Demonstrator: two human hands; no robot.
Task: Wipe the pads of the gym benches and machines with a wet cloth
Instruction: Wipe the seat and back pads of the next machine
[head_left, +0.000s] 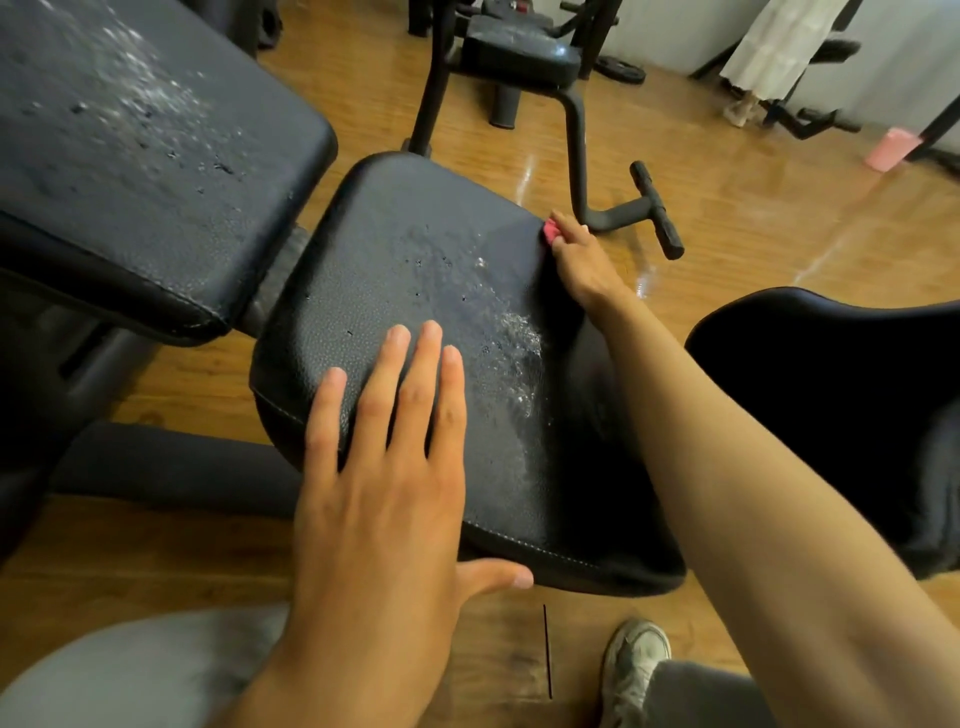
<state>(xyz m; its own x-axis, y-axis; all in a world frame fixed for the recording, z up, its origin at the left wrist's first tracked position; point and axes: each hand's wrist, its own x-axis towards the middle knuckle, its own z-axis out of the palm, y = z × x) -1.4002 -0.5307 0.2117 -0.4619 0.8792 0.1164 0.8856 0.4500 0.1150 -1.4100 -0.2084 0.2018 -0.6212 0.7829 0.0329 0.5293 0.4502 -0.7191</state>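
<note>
Low in the frame, the left hand (384, 467) lies flat with straight, spread fingers on the near part of the black seat pad (415, 291). Toward centre right, the right hand (582, 260) pinches a pink cloth (549, 230) against the pad's far right edge. A worn back pad (130, 156) fills the upper left.

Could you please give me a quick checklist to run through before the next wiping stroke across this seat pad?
1. Pink cloth in the right hand: ok, pinched at the pad's far right edge.
2. Left hand steadying the seat pad: ok, flat on it.
3. Wet streak left on the pad: not ok, still to wipe.
4. Back pad: not ok, droplets remain.
5. Cloth dampness: cannot tell.
</note>
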